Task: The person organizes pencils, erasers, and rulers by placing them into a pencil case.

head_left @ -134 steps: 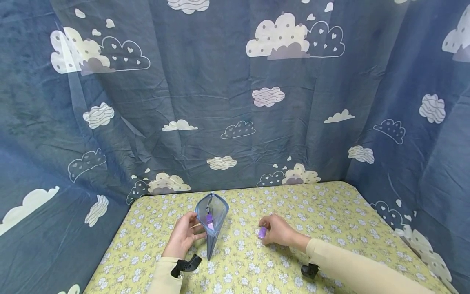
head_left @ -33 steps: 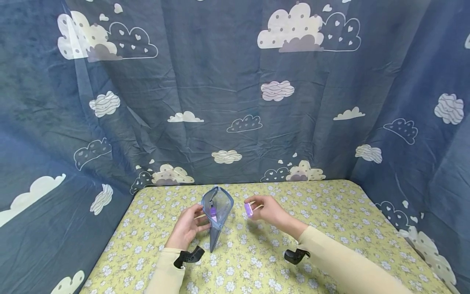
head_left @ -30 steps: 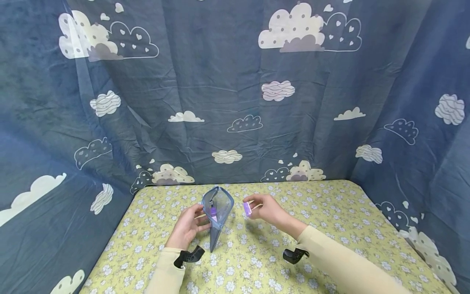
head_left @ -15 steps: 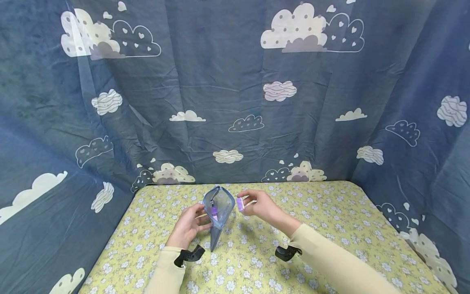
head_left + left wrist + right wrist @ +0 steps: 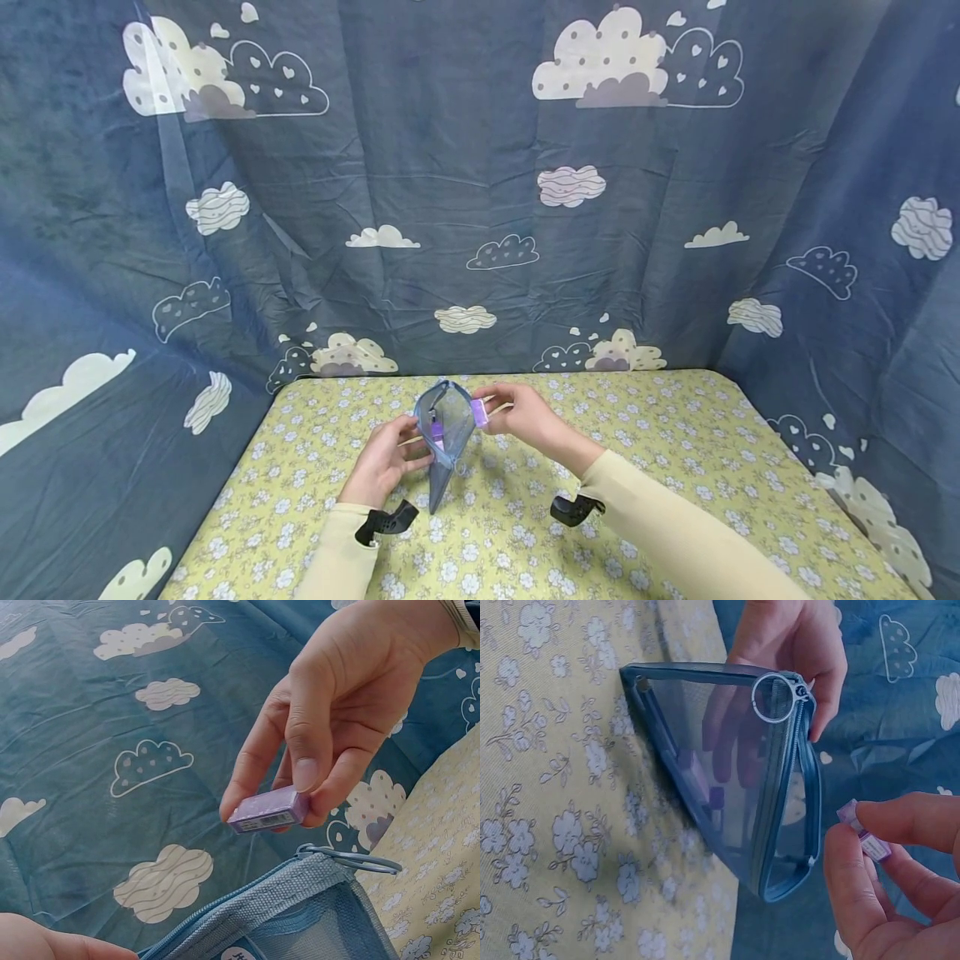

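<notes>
My left hand holds a blue mesh zipper pouch by its left side, its mouth gaping upward. Through the mesh in the right wrist view, that hand's fingers show behind the pouch, its thumb at the zipper edge. Purple items lie inside the pouch. My right hand pinches a small purple eraser with a printed label between thumb and fingertips. The eraser is at the right rim of the pouch in the head view, and above the zipper end in the left wrist view.
A ring hangs from the zipper pull. The table wears a yellow flowered cloth. A dark blue cloud-print curtain stands behind and at both sides. Each wrist carries a black camera mount.
My right hand has lifted the eraser from near the table and carried it left to the pouch rim. The left hand keeps the pouch nearly still.
</notes>
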Available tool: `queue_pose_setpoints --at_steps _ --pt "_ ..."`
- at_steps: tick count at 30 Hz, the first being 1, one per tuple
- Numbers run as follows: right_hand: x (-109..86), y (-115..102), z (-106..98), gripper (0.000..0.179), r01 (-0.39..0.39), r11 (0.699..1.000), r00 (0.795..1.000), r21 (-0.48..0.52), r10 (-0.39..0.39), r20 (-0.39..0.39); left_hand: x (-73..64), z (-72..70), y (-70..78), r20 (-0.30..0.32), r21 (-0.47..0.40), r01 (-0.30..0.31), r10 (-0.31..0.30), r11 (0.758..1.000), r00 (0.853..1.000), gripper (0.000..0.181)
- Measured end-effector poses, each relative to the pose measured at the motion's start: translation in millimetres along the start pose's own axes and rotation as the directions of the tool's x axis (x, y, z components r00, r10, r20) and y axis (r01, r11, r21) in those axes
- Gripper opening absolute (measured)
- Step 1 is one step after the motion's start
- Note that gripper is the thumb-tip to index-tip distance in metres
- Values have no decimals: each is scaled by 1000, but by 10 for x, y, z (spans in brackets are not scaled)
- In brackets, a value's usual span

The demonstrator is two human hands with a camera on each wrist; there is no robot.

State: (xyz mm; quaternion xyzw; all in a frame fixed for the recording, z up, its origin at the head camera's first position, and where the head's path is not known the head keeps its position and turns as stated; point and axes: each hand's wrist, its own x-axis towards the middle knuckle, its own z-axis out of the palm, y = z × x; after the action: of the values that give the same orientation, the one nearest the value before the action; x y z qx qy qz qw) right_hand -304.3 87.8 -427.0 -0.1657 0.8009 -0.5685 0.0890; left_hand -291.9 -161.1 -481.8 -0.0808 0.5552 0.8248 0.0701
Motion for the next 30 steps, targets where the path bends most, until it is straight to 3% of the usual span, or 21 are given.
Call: queue_pose_setpoints --at_steps 19,30 --pt "84 -32 156 50 51 998 999 -24 -50 18 -23 26 -1 -17 23 12 -11 1000 1000 17" --pt "122 -39 234 48 51 994 999 -100 -49 19 -10 34 -15 -23 22 14 -14 1000 1000 21"
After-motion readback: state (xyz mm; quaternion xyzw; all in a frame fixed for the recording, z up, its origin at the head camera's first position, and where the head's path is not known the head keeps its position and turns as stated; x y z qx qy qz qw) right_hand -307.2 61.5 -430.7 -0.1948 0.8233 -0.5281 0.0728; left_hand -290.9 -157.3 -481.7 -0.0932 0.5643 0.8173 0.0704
